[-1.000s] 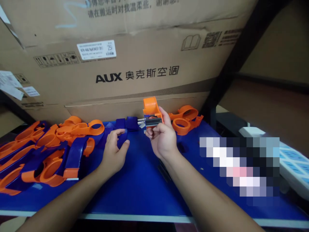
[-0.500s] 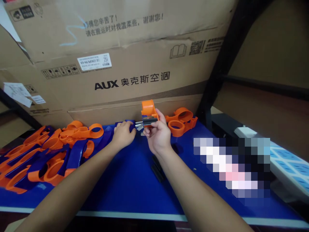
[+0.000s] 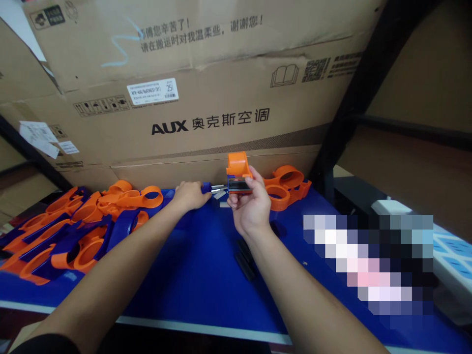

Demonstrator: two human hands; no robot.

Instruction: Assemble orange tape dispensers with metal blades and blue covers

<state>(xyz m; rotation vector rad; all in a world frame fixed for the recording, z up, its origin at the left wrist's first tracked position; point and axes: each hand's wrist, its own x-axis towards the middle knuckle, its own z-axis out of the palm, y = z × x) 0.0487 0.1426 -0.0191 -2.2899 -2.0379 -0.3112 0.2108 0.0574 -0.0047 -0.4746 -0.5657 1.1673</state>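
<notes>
My right hand (image 3: 253, 209) grips an orange tape dispenser (image 3: 238, 163) with its round hoop upward. A black strip (image 3: 238, 186) lies across its lower part, against my fingers and thumb. My left hand (image 3: 192, 195) is closed at the table's far side around a blue piece (image 3: 206, 188), mostly hidden by the fingers. Two thin metal rods (image 3: 218, 188) run from that piece toward the dispenser; whether they touch it I cannot tell. Small pale pieces (image 3: 223, 198) lie beneath the rods. Black strips (image 3: 245, 260) rest on the table below my right wrist.
Many orange and blue dispensers (image 3: 86, 250) are heaped at the left. More orange dispensers (image 3: 280, 194) lie behind my right hand. A large cardboard box (image 3: 206, 93) stands along the back of the blue table (image 3: 191, 280). A white power strip (image 3: 442, 255) and a blurred-out patch are at the right.
The view has shifted slightly, so most things sit further right. More of the blue piece and metal rods shows beside my left hand. My right hand still holds the dispenser.
</notes>
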